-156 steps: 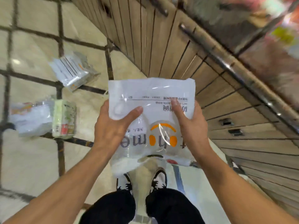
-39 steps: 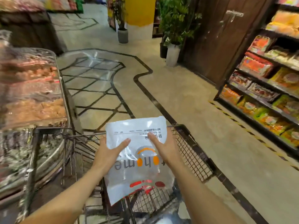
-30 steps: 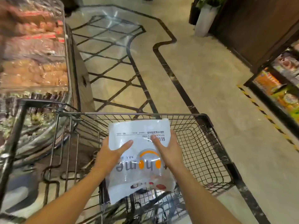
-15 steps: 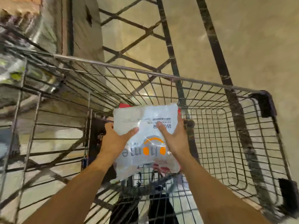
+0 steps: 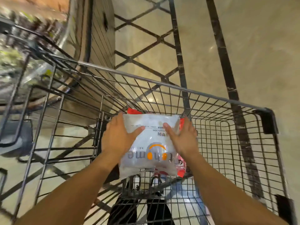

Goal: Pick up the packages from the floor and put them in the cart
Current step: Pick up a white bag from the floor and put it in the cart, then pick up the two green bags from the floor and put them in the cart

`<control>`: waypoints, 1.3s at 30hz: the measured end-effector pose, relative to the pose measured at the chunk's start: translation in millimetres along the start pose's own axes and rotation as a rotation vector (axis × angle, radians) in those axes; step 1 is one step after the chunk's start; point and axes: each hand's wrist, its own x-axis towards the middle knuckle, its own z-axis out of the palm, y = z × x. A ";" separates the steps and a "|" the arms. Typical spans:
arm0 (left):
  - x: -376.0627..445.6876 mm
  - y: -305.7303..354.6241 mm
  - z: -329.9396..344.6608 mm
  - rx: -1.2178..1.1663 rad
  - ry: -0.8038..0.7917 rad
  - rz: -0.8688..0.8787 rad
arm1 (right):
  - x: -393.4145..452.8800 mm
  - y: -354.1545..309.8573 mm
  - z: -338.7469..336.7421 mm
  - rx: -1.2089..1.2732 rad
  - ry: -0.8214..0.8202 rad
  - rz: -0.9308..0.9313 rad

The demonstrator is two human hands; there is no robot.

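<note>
A white plastic package [image 5: 151, 143] with grey letters and orange dots lies low inside the wire shopping cart [image 5: 162, 81], on top of a red package [image 5: 181, 169] whose edges stick out around it. My left hand [image 5: 116, 137] holds the white package's left edge, thumb on top. My right hand [image 5: 181, 138] rests on its right side with fingers spread flat over it. Both forearms reach down into the cart basket.
A wood-panelled display counter [image 5: 97, 38] with a glass case stands close on the cart's left. Beige floor with dark inlay lines [image 5: 222, 46] stretches ahead and to the right. My shoes and dark trousers [image 5: 139, 208] show through the cart's mesh.
I carried the white package from the floor to the cart. In the last second both hands lowered it deep into the basket, onto the red package.
</note>
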 end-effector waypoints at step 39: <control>-706.2 -550.3 -504.2 0.434 1.056 -0.982 | -759.7 -593.6 244.5 -0.582 -0.033 -1.892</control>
